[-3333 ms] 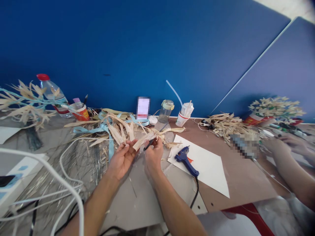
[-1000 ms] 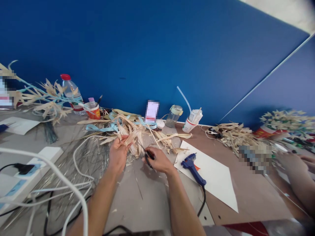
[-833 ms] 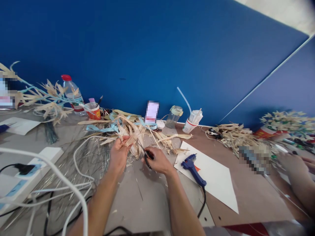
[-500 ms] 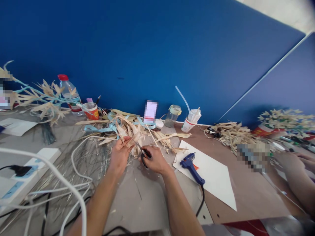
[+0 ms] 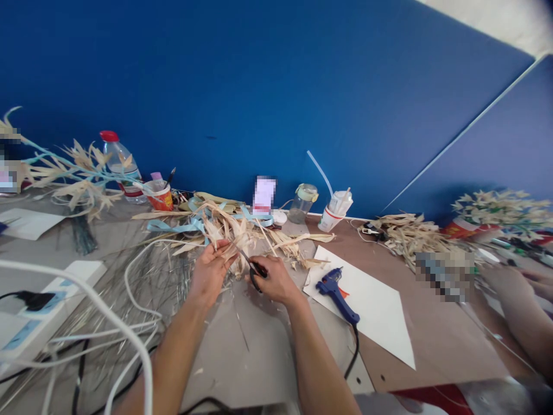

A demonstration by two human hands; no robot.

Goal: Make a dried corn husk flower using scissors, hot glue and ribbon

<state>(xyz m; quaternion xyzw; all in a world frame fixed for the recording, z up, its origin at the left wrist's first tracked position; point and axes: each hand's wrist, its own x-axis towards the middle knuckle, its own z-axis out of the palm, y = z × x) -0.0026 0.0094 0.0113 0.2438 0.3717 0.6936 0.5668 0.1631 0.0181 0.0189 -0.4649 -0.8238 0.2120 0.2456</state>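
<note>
My right hand (image 5: 273, 279) is closed round the black handles of a pair of scissors (image 5: 258, 271), whose blades point up and left toward my other hand. Between the fingertips of my left hand (image 5: 210, 271) is a pale dried husk piece (image 5: 224, 252), pinched close to the scissor blades. Just beyond both hands lies a heap of dried husk strips (image 5: 235, 230), with light blue ribbon (image 5: 177, 226) running through it. Whether the blades are touching the piece I cannot make out.
A blue glue gun (image 5: 338, 295) rests on white paper (image 5: 380, 323) at right. White cables (image 5: 142, 340), a power strip (image 5: 82, 276) and thin wires lie left. A bottle (image 5: 123, 167), paper cups (image 5: 332, 218) and a phone (image 5: 264, 195) stand behind. Another person's arm (image 5: 514, 294) is far right.
The scissor handles have drawn closer together in my right hand. My left hand stays in nearly the same place, still pinching the husk piece.
</note>
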